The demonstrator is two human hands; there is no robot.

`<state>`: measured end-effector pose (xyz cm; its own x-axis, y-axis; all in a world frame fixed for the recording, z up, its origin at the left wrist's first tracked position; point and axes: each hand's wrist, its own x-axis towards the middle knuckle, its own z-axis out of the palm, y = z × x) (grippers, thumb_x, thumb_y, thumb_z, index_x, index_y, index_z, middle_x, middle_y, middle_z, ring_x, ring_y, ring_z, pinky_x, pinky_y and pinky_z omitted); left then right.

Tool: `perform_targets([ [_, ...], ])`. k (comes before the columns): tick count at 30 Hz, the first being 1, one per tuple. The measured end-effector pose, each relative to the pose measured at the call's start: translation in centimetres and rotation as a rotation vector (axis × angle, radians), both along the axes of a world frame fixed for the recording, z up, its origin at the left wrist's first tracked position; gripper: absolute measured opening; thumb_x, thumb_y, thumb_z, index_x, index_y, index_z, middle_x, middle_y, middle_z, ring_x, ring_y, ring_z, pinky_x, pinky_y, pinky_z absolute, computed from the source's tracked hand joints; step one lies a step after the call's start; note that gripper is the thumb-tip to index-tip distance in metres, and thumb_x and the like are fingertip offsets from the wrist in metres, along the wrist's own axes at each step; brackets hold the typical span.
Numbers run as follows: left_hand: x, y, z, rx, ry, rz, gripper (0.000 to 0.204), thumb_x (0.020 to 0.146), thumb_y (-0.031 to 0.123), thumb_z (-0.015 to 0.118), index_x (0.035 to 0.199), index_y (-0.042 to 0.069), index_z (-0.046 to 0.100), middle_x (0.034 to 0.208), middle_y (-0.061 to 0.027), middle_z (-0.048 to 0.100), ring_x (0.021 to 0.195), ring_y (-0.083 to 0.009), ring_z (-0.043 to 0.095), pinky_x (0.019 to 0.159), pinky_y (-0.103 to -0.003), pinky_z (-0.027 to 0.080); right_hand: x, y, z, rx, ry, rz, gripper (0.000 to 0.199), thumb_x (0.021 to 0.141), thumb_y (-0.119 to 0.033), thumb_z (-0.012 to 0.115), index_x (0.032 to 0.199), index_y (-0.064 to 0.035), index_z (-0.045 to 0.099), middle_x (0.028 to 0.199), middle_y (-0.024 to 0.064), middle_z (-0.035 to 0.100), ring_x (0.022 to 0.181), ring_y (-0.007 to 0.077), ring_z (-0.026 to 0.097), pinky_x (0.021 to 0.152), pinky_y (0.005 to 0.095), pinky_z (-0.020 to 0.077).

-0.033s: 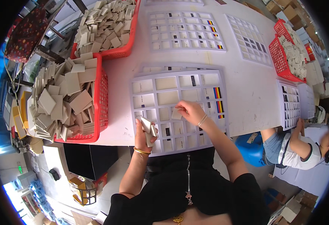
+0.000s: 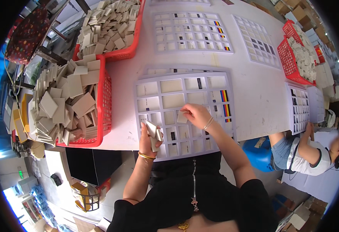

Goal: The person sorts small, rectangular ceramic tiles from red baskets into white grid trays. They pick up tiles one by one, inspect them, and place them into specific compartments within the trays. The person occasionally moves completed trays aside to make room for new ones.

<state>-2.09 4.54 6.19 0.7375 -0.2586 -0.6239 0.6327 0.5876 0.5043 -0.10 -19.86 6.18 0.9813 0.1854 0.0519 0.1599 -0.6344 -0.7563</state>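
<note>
While the right hand pinches a pale tile over the middle of the white tray, the left hand, at eight o'clock, grips spare tiles (unevenly bunched), so squaring the pinched one to the compartment walls should prevent catching.
</note>
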Motion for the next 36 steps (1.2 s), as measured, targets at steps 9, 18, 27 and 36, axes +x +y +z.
perform_targets([
  [9, 0.1, -0.2, 0.7, 0.21, -0.109, -0.074, 0.027, 0.094, 0.03, 0.044, 0.092, 0.007, 0.058, 0.076, -0.0039, 0.057, 0.053, -0.0106, 0.048, 0.038, -0.024, 0.032, -0.6, 1.8, 0.0, -0.385, -0.31, -0.026, 0.033, 0.067, -0.007, 0.071, 0.098, -0.0105, 0.06, 0.094, 0.0033, 0.056, 0.086, 0.0227, 0.054, 0.067, 0.0338, 0.0445],
  [18, -1.7, -1.8, -0.8, 0.658, -0.623, -0.343, 0.019, 0.091, 0.02, 0.059, 0.089, 0.002, 0.063, 0.073, 0.0023, 0.057, 0.063, -0.0029, 0.046, 0.055, -0.02, 0.039, -4.3, 4.4, 3.0, 0.551, 0.282, 0.08, 0.037, 0.082, -0.009, 0.068, 0.115, -0.0056, 0.051, 0.09, 0.004, 0.062, 0.073, 0.0061, 0.06, 0.059, 0.0193, 0.0454],
  [27, 0.2, 3.3, 0.1, 0.34, -0.169, -0.006, 0.028, 0.091, 0.024, 0.038, 0.093, 0.004, 0.057, 0.071, -0.0027, 0.05, 0.057, -0.0087, 0.047, 0.037, -0.02, 0.034, -4.4, 3.2, 1.7, 0.181, 0.116, 0.06, 0.018, 0.079, -0.007, 0.064, 0.096, -0.0068, 0.056, 0.079, 0.0089, 0.063, 0.07, 0.0249, 0.063, 0.063, 0.0339, 0.0488],
  [36, -0.5, 1.6, 0.2, 0.43, -0.24, 0.012, 0.014, 0.083, 0.005, 0.054, 0.097, 0.007, 0.054, 0.07, 0.0021, 0.053, 0.046, -0.0014, 0.035, 0.037, -0.018, 0.027, -3.8, 5.7, -0.1, -0.222, -0.204, 0.087, 0.012, 0.074, -0.009, 0.064, 0.086, -0.0113, 0.063, 0.091, 0.0043, 0.057, 0.086, 0.026, 0.056, 0.072, 0.0362, 0.0462],
])
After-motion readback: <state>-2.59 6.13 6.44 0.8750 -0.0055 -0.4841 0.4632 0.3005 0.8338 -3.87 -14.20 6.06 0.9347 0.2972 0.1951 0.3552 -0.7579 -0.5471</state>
